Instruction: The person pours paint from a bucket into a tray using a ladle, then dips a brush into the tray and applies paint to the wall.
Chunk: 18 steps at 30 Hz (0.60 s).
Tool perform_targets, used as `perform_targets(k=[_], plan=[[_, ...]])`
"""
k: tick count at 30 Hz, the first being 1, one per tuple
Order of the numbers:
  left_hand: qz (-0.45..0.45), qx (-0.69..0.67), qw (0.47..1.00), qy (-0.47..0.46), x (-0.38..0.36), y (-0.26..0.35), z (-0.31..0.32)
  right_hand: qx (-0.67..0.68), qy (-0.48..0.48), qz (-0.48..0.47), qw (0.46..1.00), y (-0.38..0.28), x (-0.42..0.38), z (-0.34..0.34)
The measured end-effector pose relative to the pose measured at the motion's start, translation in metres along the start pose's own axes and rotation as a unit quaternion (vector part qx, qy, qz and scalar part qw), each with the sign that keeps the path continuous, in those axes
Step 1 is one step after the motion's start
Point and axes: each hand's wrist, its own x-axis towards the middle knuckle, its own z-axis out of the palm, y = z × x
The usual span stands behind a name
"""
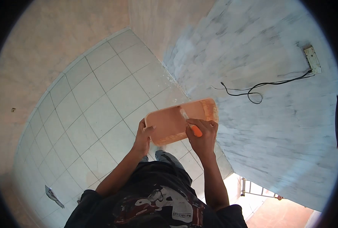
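My left hand (141, 137) grips the left end of a shallow peach-orange paint tray (163, 123), its thumb over the rim. The tray is held up in front of my body, above the floor, with paler orange smears along its inner sides. In my right hand (204, 140) is an orange-handled tool (196, 130), fingers closed around it. Its pale front part reaches over the tray's inside; the head is too small to tell whether it is a brush or a scraper. The right hand is at the tray's near right edge.
On the right stands a wall (275, 125) with patchy whitish-grey coating. A black cable (254, 91) hangs from a socket box (312, 60) on it. Pale tiles (100, 102) cover the floor. A flat grey object (54, 196) lies at lower left; a metal ladder-like frame (258, 189) is lower right.
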Motion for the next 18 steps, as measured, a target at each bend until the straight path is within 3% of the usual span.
perform_targets(k=[2,5,12,18], plan=[[0.002,0.000,1.000,0.002,-0.004,0.000,-0.001,0.070,-0.006,0.052,0.996,0.007,0.000,-0.006],[-0.005,0.003,1.000,0.009,-0.007,0.000,-0.003,0.043,-0.004,0.074,0.996,0.028,0.001,-0.008],[-0.006,0.010,1.000,0.011,-0.008,-0.009,-0.003,-0.089,0.027,0.025,0.995,0.040,-0.003,-0.016],[-0.019,0.008,1.000,-0.002,-0.007,-0.006,0.003,-0.026,0.014,0.007,1.000,0.024,-0.010,-0.015]])
